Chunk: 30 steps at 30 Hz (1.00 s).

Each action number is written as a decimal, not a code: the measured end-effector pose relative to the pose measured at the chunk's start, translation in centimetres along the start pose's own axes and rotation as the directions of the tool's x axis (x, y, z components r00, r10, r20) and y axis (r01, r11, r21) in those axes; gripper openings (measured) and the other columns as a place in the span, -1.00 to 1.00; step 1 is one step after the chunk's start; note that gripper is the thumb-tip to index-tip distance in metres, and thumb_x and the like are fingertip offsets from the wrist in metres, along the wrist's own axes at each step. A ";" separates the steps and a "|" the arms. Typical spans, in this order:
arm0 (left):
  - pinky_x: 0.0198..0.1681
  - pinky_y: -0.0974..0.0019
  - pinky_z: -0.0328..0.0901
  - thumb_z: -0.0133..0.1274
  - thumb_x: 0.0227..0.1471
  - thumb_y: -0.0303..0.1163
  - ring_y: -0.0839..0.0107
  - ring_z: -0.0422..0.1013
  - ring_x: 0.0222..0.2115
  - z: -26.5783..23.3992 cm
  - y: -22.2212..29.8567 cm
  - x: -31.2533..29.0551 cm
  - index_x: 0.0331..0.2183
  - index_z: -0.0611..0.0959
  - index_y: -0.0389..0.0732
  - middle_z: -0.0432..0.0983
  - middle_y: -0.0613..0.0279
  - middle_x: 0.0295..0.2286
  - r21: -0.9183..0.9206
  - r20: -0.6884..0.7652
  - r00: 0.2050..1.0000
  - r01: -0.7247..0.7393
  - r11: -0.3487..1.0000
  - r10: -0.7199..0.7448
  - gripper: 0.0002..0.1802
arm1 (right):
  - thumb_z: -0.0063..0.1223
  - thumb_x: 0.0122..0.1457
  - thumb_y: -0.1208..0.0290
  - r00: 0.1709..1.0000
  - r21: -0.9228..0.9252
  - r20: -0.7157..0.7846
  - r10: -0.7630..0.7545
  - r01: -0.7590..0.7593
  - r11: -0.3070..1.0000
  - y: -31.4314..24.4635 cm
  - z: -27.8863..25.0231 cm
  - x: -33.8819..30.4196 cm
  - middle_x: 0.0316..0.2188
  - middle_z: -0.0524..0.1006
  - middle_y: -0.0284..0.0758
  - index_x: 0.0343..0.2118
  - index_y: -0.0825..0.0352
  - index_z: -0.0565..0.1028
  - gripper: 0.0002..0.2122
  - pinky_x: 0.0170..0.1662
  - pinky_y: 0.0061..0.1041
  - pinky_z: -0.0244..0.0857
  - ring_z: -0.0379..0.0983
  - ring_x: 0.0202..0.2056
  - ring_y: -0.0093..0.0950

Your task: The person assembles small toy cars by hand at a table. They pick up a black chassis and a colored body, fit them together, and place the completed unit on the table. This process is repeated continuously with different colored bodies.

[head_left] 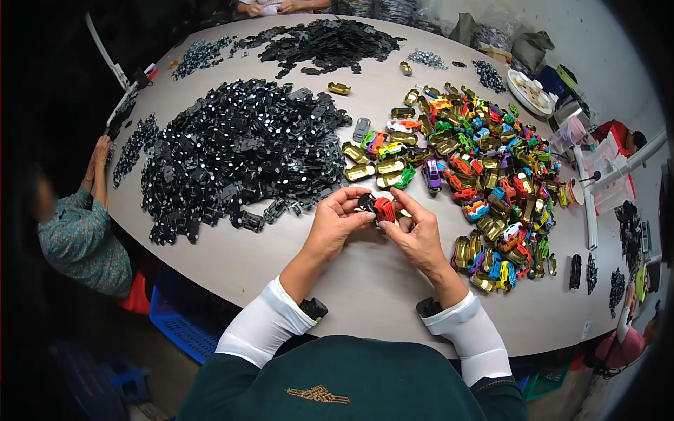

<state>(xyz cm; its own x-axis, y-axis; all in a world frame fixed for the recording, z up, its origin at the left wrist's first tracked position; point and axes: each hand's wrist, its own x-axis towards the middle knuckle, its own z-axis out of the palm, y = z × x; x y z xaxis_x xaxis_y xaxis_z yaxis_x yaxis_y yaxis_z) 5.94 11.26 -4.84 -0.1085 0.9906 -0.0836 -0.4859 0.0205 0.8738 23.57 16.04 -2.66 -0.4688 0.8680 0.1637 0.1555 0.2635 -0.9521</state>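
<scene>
My left hand (335, 223) and my right hand (419, 235) meet over the table's near middle, both gripping one small red toy car body (384, 208) with a black part (366, 203) at its left end. Left fingers pinch the black part, right fingers curl around the red shell. A big heap of black chassis pieces (239, 151) lies to the left. To the right spreads a pile of colourful toy car shells (491, 168), with gold ones nearest my hands.
The beige oval table (372, 295) also carries a second black heap (326, 43) at the far side and small metal parts (200, 55). Another person (81, 224) sits at the left edge. Blue crates (179, 326) stand below; a white dish (530, 91) sits at the far right.
</scene>
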 end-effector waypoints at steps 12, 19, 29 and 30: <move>-0.32 0.47 0.50 0.04 0.06 -0.62 0.53 0.53 -0.37 -0.2 -0.8 0.1 -0.15 0.54 -0.40 0.58 0.17 -0.32 0.139 -0.071 0.997 0.039 0.990 -0.029 -0.74 | 0.15 0.07 0.56 0.978 0.336 0.012 0.210 -0.202 0.920 0.9 -0.4 0.5 -0.41 0.59 -0.36 -0.12 0.48 0.49 -0.71 -0.64 -0.77 0.13 0.31 -0.66 -0.82; -0.32 0.54 0.44 0.07 0.06 -0.58 0.62 0.50 -0.40 0.1 -1.1 -0.4 -0.22 0.59 -0.40 0.59 0.24 -0.37 0.325 -0.079 0.993 -0.059 0.944 0.090 -0.80 | 0.16 -0.03 0.55 0.977 -0.320 -0.066 -0.204 0.173 0.931 -1.0 1.1 -0.4 -0.41 0.56 -0.13 -0.20 0.44 0.50 -0.73 -0.35 -0.38 0.38 0.52 -0.43 -0.21; -0.26 0.48 0.43 0.08 0.00 -0.61 0.58 0.50 -0.36 0.7 -0.5 -0.9 -0.21 0.60 -0.42 0.60 0.17 -0.33 0.529 0.070 0.977 -0.207 0.823 0.201 -0.76 | 0.18 -0.03 0.55 0.952 -0.469 -0.053 -0.300 0.242 0.849 0.0 1.4 -0.6 -0.42 0.56 -0.12 -0.19 0.41 0.51 -0.71 -0.34 -0.35 0.38 0.51 -0.43 -0.17; -0.30 0.49 0.42 0.10 -0.01 -0.58 0.60 0.49 -0.40 0.9 -0.7 -0.9 -0.24 0.61 -0.41 0.60 0.18 -0.36 0.466 0.079 0.970 -0.238 0.852 0.228 -0.77 | 0.18 -0.03 0.56 0.949 -0.488 -0.059 -0.310 0.244 0.838 0.1 1.4 -0.6 -0.42 0.55 -0.12 -0.19 0.41 0.51 -0.71 -0.34 -0.36 0.38 0.51 -0.43 -0.17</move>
<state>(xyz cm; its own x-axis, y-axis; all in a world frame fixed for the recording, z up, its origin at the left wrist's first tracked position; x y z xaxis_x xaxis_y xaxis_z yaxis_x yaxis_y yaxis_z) 7.17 10.45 -4.99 -0.1471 0.9767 0.1561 0.0164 -0.1553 0.9877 22.70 14.97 -3.24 -0.4416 0.7668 0.4659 0.4408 0.6377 -0.6317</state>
